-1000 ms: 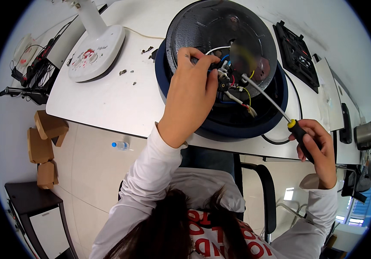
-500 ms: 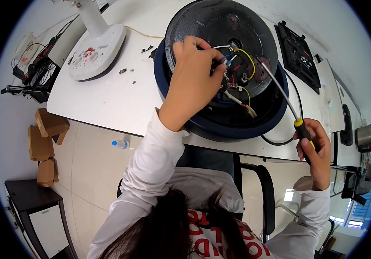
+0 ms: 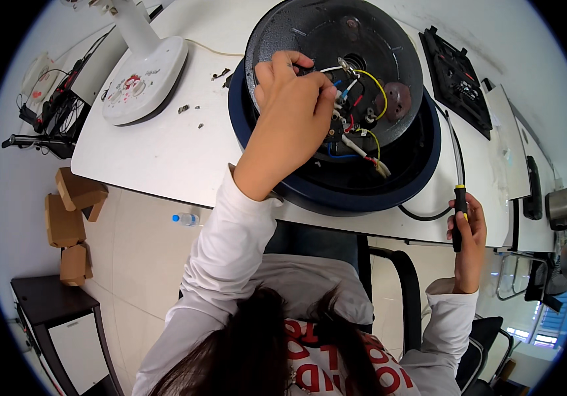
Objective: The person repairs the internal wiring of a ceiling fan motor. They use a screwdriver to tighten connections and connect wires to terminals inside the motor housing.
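Note:
My left hand (image 3: 290, 109) is over the left side of a round black metal pan (image 3: 283, 33), its fingers bent and thumb near the index finger. What they grip, if anything, is hidden. The pan sits tilted in a dark blue round appliance housing (image 3: 356, 208). Beside my fingertips, a yellow wire (image 3: 384, 89) loops among red, blue and white ones. Off to the right, my right hand (image 3: 471, 228) is wrapped round the black and yellow handle of a screwdriver (image 3: 460, 198). The screwdriver's long shaft points away from me, outside the housing and apart from the wires.
A white appliance base (image 3: 145, 79) stands on the table (image 3: 145, 155) at left, with small metal bits (image 3: 183, 109) nearby. An open black tool case (image 3: 455, 86) lies at far right. A black cable (image 3: 422, 219) curves beside the housing. Cardboard boxes (image 3: 66, 220) and a bottle (image 3: 186, 219) are on the floor.
My right hand has swung the screwdriver away from the pan, to the right, and its shaft now stands nearly upright in view. My left hand has shifted slightly left, exposing more wires.

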A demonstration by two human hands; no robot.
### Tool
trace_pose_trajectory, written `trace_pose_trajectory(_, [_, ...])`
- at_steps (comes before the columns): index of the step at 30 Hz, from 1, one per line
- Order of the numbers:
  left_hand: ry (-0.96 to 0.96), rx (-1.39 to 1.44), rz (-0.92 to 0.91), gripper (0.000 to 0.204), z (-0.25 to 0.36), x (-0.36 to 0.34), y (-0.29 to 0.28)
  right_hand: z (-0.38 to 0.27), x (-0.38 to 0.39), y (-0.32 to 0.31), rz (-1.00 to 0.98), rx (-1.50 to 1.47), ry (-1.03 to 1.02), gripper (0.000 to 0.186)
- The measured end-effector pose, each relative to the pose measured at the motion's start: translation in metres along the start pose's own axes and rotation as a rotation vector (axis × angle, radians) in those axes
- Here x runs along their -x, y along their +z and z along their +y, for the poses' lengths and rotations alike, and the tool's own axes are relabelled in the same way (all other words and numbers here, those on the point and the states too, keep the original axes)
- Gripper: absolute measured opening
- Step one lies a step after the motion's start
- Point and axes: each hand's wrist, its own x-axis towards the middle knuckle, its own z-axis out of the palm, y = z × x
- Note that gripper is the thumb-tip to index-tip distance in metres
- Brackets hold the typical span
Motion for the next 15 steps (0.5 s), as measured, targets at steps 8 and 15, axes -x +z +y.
trace_pose_trajectory(8, [-0.017,-0.035,-0.028,0.016,0.003,0.002,-0.004,0.017,-0.009,-0.002,0.028,0.374,-0.066,0.045])
trace_pose_trajectory(15, [-0.063,-0.029,-0.073,0.018,0.002,0.0,-0.007,0.021,-0.008,0.011,-0.093,0.667,-0.232,0.057])
